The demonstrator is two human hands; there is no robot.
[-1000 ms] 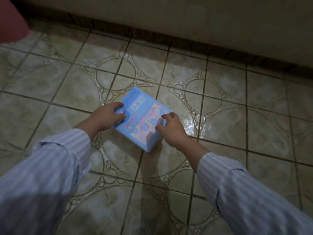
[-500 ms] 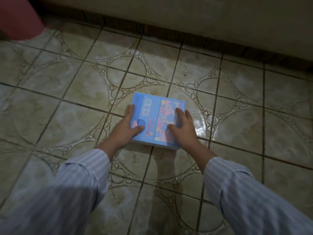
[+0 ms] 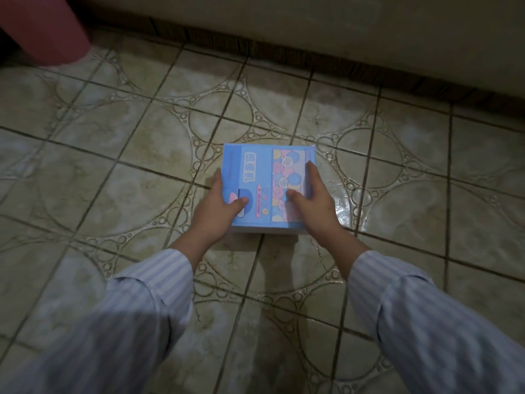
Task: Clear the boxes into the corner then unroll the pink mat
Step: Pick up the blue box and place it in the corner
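Head view: blue box (image 3: 264, 189), frame centre, clasped between left hand (image 3: 220, 207) and right hand (image 3: 312, 203); pink mat (image 3: 42, 29) upper left.

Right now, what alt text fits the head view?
Two hands, left hand and right hand, grip a light blue box by its sides on a patterned tile floor. A pink mat shows at top left, near the wall.

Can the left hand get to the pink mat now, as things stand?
Probably not yet. The left hand and the right hand both grip the blue box, and the pink mat lies far off at the upper left. The floor between them looks bare.
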